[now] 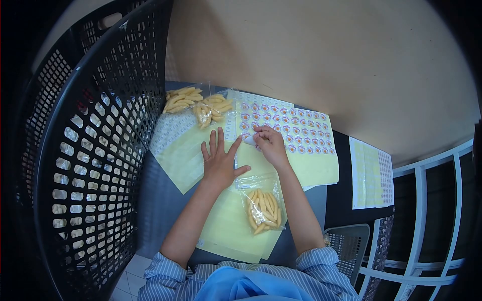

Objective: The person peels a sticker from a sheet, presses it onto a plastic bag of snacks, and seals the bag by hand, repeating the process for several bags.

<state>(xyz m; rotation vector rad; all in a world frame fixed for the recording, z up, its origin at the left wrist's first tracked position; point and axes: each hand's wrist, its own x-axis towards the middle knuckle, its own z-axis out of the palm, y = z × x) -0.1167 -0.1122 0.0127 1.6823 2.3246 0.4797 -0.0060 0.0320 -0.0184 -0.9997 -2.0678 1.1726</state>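
My left hand (220,164) lies flat with its fingers spread on the yellow backing sheets. My right hand (271,146) is closed in a pinch on a small pale sticker (249,141) at the lower left corner of the sticker sheet (312,165). Rows of round purple and orange stickers cover the upper part of that sheet. Between my forearms rests a clear plastic bag (264,213) of pale yellow stick-shaped snacks. Two more filled bags, a left one (182,100) and a right one (213,109), lie beyond my left hand.
A tall black perforated basket (95,165) stands close on my left, with packed items showing through its holes. Another sticker sheet (371,173) lies at the right, above a grey basket (351,246). A beige wall (311,55) borders the far side.
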